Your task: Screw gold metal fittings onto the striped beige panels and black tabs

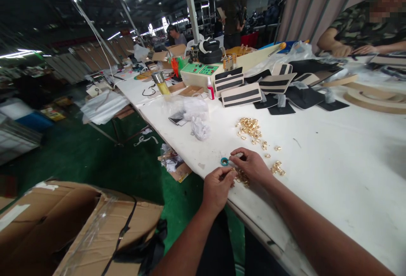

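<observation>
My left hand [218, 187] is closed at the table's front edge, thumb and forefinger pinching what looks like a small gold metal fitting. Just right of it, my right hand [253, 165] is pinched too, its fingertips close to a small round blue-green cap [224, 161] with tiny contents. Whatever those fingers hold is too small to make out. Partly hidden between and under my hands lies a small heap of gold fittings [243, 178]. Beyond my right hand is a larger pile of gold fittings [250, 128], with a small cluster [278, 168] nearer its wrist.
Crumpled clear plastic [200, 128] lies on the white table [333, 161]. Farther back are black-and-beige strapped panels [241, 95], a red-and-white bottle [210, 89] and a green-panelled machine [203, 70]. A cardboard box [133, 221] stands lower left. A co-worker [364, 30] works across the table.
</observation>
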The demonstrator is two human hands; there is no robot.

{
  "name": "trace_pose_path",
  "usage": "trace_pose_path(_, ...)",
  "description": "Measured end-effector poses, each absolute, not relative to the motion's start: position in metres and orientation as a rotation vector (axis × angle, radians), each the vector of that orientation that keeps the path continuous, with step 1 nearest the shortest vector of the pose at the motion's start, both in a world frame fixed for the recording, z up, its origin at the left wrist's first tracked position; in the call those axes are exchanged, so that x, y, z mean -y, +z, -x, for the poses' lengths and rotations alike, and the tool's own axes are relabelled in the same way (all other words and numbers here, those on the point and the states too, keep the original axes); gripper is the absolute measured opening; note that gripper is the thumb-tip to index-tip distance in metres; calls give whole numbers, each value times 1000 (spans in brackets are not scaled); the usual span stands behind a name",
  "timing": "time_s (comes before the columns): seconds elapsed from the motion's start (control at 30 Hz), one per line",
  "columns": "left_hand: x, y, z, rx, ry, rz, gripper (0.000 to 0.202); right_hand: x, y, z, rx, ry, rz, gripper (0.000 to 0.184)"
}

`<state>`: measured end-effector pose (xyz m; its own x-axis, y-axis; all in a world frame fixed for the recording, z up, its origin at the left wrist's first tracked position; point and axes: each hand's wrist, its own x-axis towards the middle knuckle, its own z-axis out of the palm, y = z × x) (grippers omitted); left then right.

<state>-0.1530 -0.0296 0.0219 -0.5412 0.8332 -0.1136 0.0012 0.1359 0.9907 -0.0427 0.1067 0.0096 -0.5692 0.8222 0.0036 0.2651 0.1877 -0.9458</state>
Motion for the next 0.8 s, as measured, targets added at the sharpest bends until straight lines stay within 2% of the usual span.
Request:
trace_pose_path(0.13,25,17,155,-1705,1514,-765,36,-107,12,40,1861,1414,1010,34)
trace_pose_path(0.27,24,16,154,-1706,1557,-729,40,-105,23,36,1620,1579,999,40)
trace_pose_path(0.4,23,18,151,-1699,1602,-700,41,-99,36,30,1429,1686,951,38)
trace_pose_path(0.57,24,20,150,-1688,1624,-713,42,-83,44,15,1346,1656,940,37)
trace_pose_path(0.8,24,15,150,-1701,1615,-775,35,-63,45,3,1426,1506,1007,44)
